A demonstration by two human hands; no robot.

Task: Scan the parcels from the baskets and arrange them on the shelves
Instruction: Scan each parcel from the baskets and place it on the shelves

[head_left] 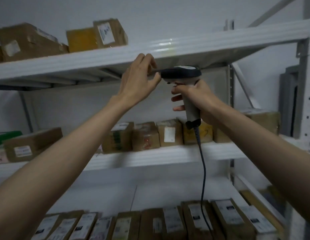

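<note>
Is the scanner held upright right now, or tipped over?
Upright. The right hand grips the scanner by its handle, head on top just under the upper shelf, cable hanging down.

Your scanner (182, 73) has a dark head and a pale grey handle, with a dark cable (203, 168) hanging from its base. It sits upright just under the top shelf (98, 61), head pointing left. Brown cardboard parcels with white labels stand on three levels: a few on top (97, 36), a row on the middle shelf (157, 135), a packed row below (199, 220).
</note>
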